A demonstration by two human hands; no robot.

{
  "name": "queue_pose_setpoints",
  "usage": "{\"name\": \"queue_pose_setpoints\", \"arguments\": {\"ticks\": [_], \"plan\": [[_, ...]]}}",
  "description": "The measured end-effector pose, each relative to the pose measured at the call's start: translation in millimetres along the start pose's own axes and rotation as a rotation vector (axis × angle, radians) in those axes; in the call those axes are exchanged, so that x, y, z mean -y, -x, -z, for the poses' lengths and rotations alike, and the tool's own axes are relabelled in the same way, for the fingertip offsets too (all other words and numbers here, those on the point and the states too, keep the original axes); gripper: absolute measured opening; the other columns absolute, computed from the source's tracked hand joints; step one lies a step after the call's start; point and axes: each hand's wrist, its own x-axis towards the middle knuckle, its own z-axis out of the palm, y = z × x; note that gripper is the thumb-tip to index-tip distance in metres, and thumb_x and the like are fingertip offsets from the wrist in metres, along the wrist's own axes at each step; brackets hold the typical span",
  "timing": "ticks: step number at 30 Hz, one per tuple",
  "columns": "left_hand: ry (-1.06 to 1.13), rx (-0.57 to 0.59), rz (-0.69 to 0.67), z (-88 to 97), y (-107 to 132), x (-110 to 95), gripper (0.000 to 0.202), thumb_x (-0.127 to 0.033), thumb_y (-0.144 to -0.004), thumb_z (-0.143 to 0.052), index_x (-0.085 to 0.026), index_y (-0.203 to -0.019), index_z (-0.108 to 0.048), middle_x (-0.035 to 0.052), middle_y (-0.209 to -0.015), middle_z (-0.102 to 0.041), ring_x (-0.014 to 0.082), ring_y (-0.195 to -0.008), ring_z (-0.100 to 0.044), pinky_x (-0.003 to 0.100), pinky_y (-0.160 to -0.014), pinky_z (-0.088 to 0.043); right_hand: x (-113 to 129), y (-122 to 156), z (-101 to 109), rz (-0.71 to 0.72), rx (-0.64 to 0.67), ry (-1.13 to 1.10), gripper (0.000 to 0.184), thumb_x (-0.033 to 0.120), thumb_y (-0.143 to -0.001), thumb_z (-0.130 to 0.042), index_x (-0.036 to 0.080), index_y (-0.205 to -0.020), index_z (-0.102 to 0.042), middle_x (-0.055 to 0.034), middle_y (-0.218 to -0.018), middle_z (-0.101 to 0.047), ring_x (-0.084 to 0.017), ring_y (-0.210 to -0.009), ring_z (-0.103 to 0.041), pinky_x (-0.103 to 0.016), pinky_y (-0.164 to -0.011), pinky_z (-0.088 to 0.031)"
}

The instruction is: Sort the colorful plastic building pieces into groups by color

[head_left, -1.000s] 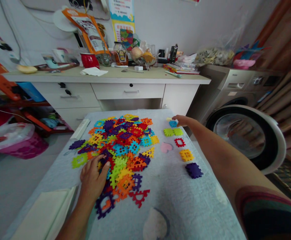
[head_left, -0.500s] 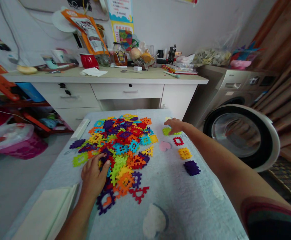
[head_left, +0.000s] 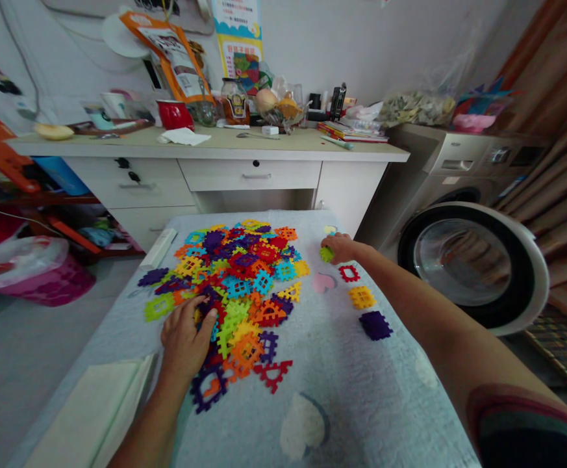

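Observation:
A heap of colourful toothed plastic building pieces [head_left: 244, 273] spreads over the cloth-covered table. My left hand [head_left: 186, 335] rests at the heap's near left side, its thumb apart from the fingers; the fingertips touch the pieces and are partly hidden among them. Near the far right edge, my right hand [head_left: 342, 248] has its fingers closed on a green building piece [head_left: 327, 254], which it partly covers. In a row toward me from it lie a red square frame piece [head_left: 349, 273], a yellow window piece [head_left: 362, 298] and a dark purple square piece [head_left: 375, 325].
A white folded sheet [head_left: 88, 409] lies at the near left, and a white box [head_left: 159, 248] at the far left edge. Behind stands a white desk [head_left: 258, 153] with jars and a fruit bowl. To the right is a washing machine with its round door [head_left: 463, 253] swung out.
My right hand has shifted slightly over the green piece, and its fingers have drawn in around it. My left hand stays in place at the heap. The view has tilted a little.

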Motion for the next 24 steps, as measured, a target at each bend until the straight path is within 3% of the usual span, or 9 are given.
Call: {"name": "queue_pose_setpoints", "arguments": {"ticks": [12, 17, 20, 24], "plan": [[0.031, -0.001, 0.014, 0.4, -1, -1, 0.045, -0.053, -0.093, -0.043, -0.023, -0.124, -0.06, 0.0107, -0.13, -0.063, 0.0297, -0.126, -0.052, 0.049, -0.112, -0.034, -1, 5, -1, -0.03, 0.025, -0.007, 0.065, 0.029, -0.072, -0.076, 0.026, -0.134, -0.059, -0.0148, -0.137, -0.055, -0.038, -0.126, -0.051, -0.048, -0.099, -0.044], [0.029, -0.003, 0.023, 0.6, -1, -2, 0.046, -0.053, -0.093, -0.043, -0.022, -0.123, -0.06, 0.0116, -0.129, -0.063, 0.0301, -0.125, -0.052, 0.05, -0.113, -0.034, 3, 14, 7, -0.052, -0.002, -0.034, 0.084, 0.03, -0.07, -0.082, 0.026, -0.147, -0.049, -0.0166, -0.147, -0.05, -0.04, -0.131, -0.048, -0.053, -0.105, -0.04], [0.034, -0.013, 0.027, 0.1, 0, -3, 0.045, -0.05, -0.093, -0.044, -0.022, -0.125, -0.06, 0.0117, -0.129, -0.062, 0.0293, -0.126, -0.052, 0.05, -0.113, -0.034, 18, 24, 16, -0.032, -0.088, -0.077, 0.083, 0.031, -0.073, -0.081, 0.025, -0.148, -0.048, -0.0169, -0.148, -0.049, -0.04, -0.131, -0.047, -0.054, -0.105, -0.039], [0.045, -0.031, 0.047, -1.8, 0, -2, 0.051, -0.053, -0.092, -0.045, -0.021, -0.13, -0.056, 0.0128, -0.13, -0.062, 0.0307, -0.125, -0.053, 0.052, -0.112, -0.035, 63, 35, 20, 0.115, -0.252, -0.224, 0.06, 0.034, -0.086, -0.068, 0.022, -0.144, -0.053, -0.0142, -0.143, -0.054, -0.033, -0.126, -0.051, -0.047, -0.105, -0.04]]}}
